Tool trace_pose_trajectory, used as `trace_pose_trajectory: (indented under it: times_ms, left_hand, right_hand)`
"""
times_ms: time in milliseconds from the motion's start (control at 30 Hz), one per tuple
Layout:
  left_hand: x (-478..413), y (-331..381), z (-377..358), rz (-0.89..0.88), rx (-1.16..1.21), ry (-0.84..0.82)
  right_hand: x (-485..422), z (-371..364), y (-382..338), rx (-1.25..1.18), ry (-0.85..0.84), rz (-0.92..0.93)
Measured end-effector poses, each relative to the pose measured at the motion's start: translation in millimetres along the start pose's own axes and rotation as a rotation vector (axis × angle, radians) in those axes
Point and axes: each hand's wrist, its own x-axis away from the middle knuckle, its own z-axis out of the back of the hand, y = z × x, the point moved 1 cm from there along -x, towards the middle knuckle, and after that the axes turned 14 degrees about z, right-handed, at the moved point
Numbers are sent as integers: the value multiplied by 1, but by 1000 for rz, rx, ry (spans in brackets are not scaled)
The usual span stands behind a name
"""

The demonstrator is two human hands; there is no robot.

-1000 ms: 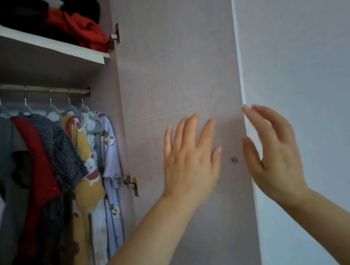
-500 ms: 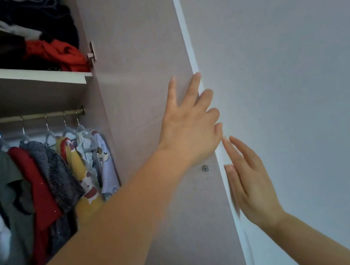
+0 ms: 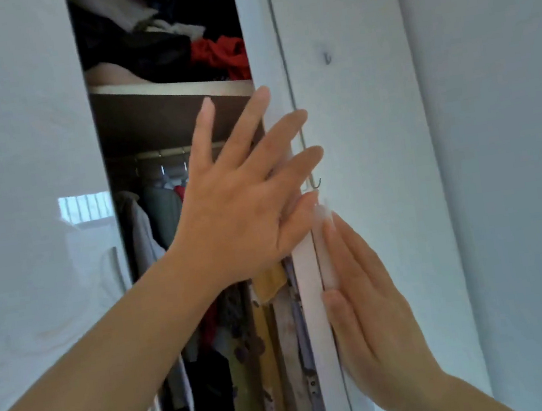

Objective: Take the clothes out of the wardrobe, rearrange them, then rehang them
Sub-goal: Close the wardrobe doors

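The wardrobe shows a narrow gap between its two glossy white doors. Inside, several hanging clothes (image 3: 248, 362) in grey, red, dark and yellow hang from a metal rail (image 3: 161, 154). My left hand (image 3: 236, 209) is spread open across the gap, its fingertips resting on the edge of the right door (image 3: 363, 108). Lower down, my right hand (image 3: 369, 323) lies flat with straight fingers on that door's outer face, beside its edge. Neither hand holds anything.
A shelf (image 3: 173, 89) above the rail carries piled clothes, among them a red garment (image 3: 220, 54). The left door (image 3: 19, 168) has a long handle (image 3: 117, 268). Two small hooks (image 3: 316, 182) stick out of the right door. A plain wall (image 3: 511, 141) lies to the right.
The right door has swung towards the wardrobe, narrowing the opening; its white outer face now shows. Both hands stayed on the door, and my right hand moved onto its outer face.
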Motion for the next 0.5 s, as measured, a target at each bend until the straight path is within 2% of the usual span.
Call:
trace_pose_trajectory:
  times_ms: [167, 300, 500]
  left_hand:
    - [44, -74, 6, 16, -163, -62]
    - [72, -122, -4, 20, -268, -103]
    - [108, -176, -41, 93, -298, -151]
  right_hand:
    - [-23, -80, -33, 55, 43, 50]
    - [-42, -138, -47, 53, 77, 13]
    - [-59, -212, -46, 100, 104, 15]
